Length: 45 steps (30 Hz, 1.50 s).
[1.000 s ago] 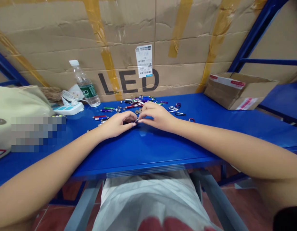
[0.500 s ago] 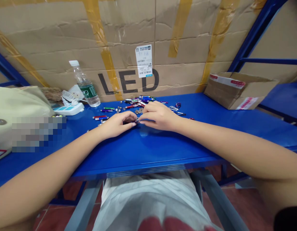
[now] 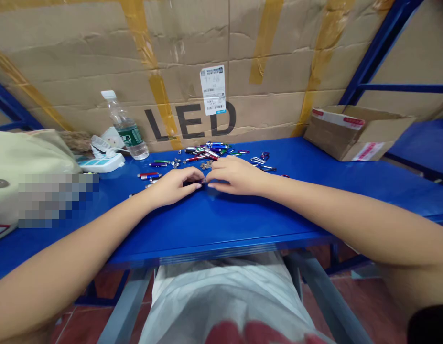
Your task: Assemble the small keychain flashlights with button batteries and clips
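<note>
My left hand [image 3: 174,186] and right hand [image 3: 237,176] lie low over the blue metal workbench [image 3: 221,224], meeting at a small dark piece [image 3: 202,182] just in front of me. The fingers of my left hand sit close together and curve toward it, while my right thumb and fingers reach in from the other side, a little apart. The piece is too small and too hidden for me to tell whether I am pinching it with one hand or both. Just beyond my fingers lies a heap of small round metal parts [image 3: 207,165], beside a scatter of colored mini flashlights [image 3: 203,155]. Metal carabiner clips [image 3: 259,161] lie to the right, with an open cardboard box [image 3: 353,134] farther along. To the left, a water bottle [image 3: 126,126] stands by a power strip [image 3: 102,163], against a big taped carton printed LED [image 3: 190,119]
</note>
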### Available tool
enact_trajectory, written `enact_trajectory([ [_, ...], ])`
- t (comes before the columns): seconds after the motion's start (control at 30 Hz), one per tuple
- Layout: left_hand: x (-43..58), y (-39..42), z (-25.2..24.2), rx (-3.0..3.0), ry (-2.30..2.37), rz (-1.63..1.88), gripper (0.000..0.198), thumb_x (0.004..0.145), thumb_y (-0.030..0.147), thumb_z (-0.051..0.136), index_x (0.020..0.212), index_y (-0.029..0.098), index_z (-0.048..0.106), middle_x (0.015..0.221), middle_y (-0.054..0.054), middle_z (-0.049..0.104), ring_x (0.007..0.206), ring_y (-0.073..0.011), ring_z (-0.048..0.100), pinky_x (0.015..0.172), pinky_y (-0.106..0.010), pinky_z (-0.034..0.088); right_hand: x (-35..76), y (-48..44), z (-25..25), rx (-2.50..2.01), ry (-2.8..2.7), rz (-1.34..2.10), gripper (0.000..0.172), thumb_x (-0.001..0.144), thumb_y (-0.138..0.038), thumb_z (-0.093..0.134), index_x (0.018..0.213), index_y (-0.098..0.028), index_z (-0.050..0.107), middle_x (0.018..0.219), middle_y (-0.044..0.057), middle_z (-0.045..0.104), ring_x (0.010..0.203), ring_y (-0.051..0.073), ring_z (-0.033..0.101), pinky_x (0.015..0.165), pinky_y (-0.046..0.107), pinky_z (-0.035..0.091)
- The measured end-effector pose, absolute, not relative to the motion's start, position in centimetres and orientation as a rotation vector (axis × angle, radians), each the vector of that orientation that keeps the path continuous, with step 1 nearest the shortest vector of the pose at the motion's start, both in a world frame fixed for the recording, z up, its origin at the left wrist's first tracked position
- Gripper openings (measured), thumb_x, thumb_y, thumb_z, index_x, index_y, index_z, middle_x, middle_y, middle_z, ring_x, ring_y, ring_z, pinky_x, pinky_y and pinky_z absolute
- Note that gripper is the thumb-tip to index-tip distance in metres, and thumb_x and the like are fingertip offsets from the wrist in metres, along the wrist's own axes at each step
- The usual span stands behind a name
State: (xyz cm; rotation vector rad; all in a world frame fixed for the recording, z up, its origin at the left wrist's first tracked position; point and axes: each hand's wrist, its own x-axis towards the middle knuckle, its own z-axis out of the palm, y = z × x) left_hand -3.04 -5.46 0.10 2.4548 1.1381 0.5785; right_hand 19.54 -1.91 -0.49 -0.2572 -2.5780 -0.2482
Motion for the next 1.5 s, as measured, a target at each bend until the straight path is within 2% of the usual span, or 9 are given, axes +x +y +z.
enact_trajectory([
  [0.13, -3.2, -5.3, 0.0, 2.411, 1.121, 0.595, 0.03, 0.087, 0.043, 0.052, 0.103, 0.018, 0.057, 0.103, -0.006, 0.068, 0.097, -0.0202, 0.064, 0.092, -0.038, 0.049, 19.9, -1.5, 0.0, -0.435, -2.465, -0.037, 0.021, 0.09, -0.023, 0.047, 0.099, -0.015, 0.064, 0.086, 0.006, 0.065, 0.078, 0.016, 0.056, 0.071, 0.028, 0.039],
  [0.3, -3.4, -5.2, -0.1, 2.407, 1.13, 0.586, 0.029, 0.088, 0.041, 0.053, 0.106, 0.018, 0.057, 0.107, -0.006, 0.068, 0.1, -0.0201, 0.063, 0.092, -0.039, 0.049, 21.7, 0.4, 0.6, -0.81, -2.485, -0.15, 0.019, 0.084, -0.029, 0.056, 0.09, -0.016, 0.069, 0.092, 0.009, 0.064, 0.084, 0.019, 0.056, 0.072, 0.029, 0.039],
  [0.43, -3.5, -5.1, -0.2, 2.416, 1.132, 0.583, 0.028, 0.088, 0.039, 0.053, 0.107, 0.019, 0.057, 0.109, -0.006, 0.067, 0.101, -0.0199, 0.063, 0.093, -0.039, 0.049, 23.1, 2.0, 0.4, -1.046, -2.559, -0.111, 0.018, 0.08, -0.029, 0.061, 0.09, -0.017, 0.071, 0.089, 0.007, 0.064, 0.078, 0.018, 0.056, 0.068, 0.028, 0.04],
  [0.6, -3.5, -5.1, -0.1, 2.423, 1.153, 0.56, 0.026, 0.088, 0.036, 0.054, 0.107, 0.019, 0.057, 0.108, -0.005, 0.067, 0.101, -0.0191, 0.063, 0.094, -0.038, 0.049, 23.3, 2.6, 0.1, -1.091, -2.593, -0.023, 0.024, 0.079, -0.038, 0.063, 0.089, -0.018, 0.073, 0.088, 0.006, 0.066, 0.075, 0.017, 0.058, 0.066, 0.028, 0.041],
  [0.93, -3.2, -5.4, 0.2, 2.427, 1.163, 0.55, 0.026, 0.087, 0.037, 0.054, 0.105, 0.019, 0.058, 0.107, -0.005, 0.068, 0.1, -0.0193, 0.063, 0.093, -0.037, 0.049, 22.3, 2.7, -1.1, -1.196, -2.574, 0.126, 0.014, 0.077, -0.03, 0.063, 0.078, -0.019, 0.072, 0.083, 0.005, 0.069, 0.072, 0.016, 0.059, 0.062, 0.027, 0.04],
  [1.03, -3.2, -5.4, 0.1, 2.417, 1.163, 0.562, 0.025, 0.087, 0.036, 0.054, 0.104, 0.019, 0.058, 0.107, -0.004, 0.068, 0.1, -0.0189, 0.063, 0.093, -0.037, 0.049, 22.1, 2.3, -0.9, -1.069, -2.529, 0.112, 0.01, 0.077, -0.025, 0.064, 0.077, -0.018, 0.071, 0.081, 0.005, 0.068, 0.071, 0.016, 0.059, 0.065, 0.028, 0.042],
  [1.23, -3.5, -5.0, -0.3, 2.266, 1.079, 0.642, 0.029, 0.084, 0.039, 0.059, 0.103, 0.018, 0.057, 0.107, -0.007, 0.068, 0.102, -0.0209, 0.063, 0.096, -0.041, 0.047, 20.9, -0.7, 0.4, -0.475, -2.374, 0.284, 0.01, 0.079, -0.027, 0.065, 0.079, -0.018, 0.067, 0.081, 0.003, 0.066, 0.074, 0.014, 0.058, 0.07, 0.028, 0.045],
  [1.5, -3.5, -4.7, -0.7, 2.104, 0.979, 0.702, 0.031, 0.081, 0.04, 0.064, 0.1, 0.017, 0.056, 0.103, -0.008, 0.068, 0.1, -0.0211, 0.063, 0.095, -0.041, 0.047, 19.4, -1.7, -0.4, -0.25, -2.272, 0.238, 0.009, 0.082, -0.025, 0.065, 0.077, -0.017, 0.066, 0.077, 0.003, 0.065, 0.075, 0.015, 0.057, 0.07, 0.029, 0.045],
])
